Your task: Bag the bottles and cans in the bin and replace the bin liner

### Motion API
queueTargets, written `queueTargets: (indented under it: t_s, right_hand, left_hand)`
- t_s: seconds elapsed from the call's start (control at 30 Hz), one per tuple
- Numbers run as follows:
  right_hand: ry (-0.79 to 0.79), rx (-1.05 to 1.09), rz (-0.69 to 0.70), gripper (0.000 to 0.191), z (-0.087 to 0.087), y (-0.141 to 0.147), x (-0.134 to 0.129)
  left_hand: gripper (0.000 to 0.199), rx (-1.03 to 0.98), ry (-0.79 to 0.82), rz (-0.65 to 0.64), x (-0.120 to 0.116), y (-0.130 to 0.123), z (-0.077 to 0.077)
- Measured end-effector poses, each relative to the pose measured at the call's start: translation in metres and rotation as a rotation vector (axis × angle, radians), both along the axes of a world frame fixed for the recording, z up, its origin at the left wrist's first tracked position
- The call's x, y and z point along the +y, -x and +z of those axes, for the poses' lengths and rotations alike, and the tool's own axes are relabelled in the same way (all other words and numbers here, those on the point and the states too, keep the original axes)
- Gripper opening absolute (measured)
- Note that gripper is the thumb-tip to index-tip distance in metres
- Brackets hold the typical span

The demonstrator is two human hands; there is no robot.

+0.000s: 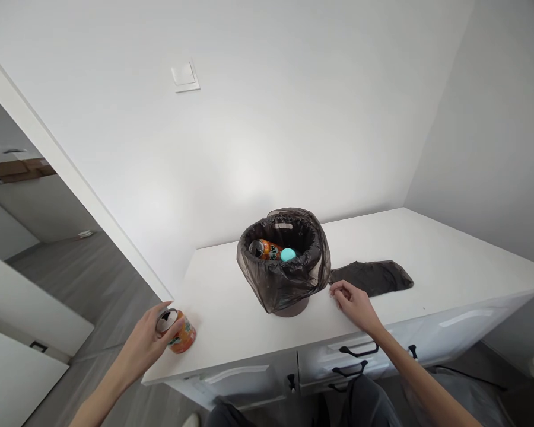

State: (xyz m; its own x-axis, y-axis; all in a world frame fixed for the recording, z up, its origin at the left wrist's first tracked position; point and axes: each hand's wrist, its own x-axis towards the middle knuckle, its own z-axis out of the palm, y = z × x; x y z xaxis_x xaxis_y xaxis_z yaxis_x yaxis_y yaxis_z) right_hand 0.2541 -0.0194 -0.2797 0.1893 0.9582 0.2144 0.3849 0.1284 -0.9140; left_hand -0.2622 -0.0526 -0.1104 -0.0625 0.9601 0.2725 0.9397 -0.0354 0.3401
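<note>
At the left end of the white cabinet top, my left hand [146,338] is wrapped round an orange drink can [184,339], with the can's opened top facing up. Mid-counter stands a small bin [293,309] lined with a dark translucent trash bag [278,287] folded over its rim. Inside lie another orange can [271,250] and a turquoise round object [288,255]. My right hand [349,299] is closed, its fingertips close to the liner's right edge and a flat black plastic bag [374,277]. Whether it pinches either one is hidden.
The white countertop [463,261] reaches the walls behind and at the right. Below its front edge are drawers with black handles [358,350]. A light switch [186,76] is on the wall. To the left, a doorway shows grey floor [102,261] and cardboard boxes [20,171].
</note>
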Motion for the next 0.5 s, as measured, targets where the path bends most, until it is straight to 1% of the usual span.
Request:
queueTargets:
  t_s: [0.1, 0.17, 0.3, 0.5]
  right_hand:
    - [0.013, -0.014, 0.000, 0.019, -0.003, 0.000, 0.000]
    - [0.017, -0.024, 0.002, 0.019, -0.005, 0.000, 0.001]
    - [0.019, -0.032, -0.003, 0.019, -0.008, -0.001, 0.001]
    - [0.020, -0.020, -0.003, 0.019, -0.009, -0.003, 0.002]
  left_hand:
    - [0.076, -0.081, 0.130, -0.041, -0.010, 0.004, -0.013]
    - [0.076, -0.093, 0.160, -0.040, -0.013, 0.004, -0.018]
    - [0.070, -0.085, 0.130, -0.026, -0.013, 0.006, -0.026]
    - [0.068, -0.059, 0.062, -0.013, -0.017, 0.011, -0.038]
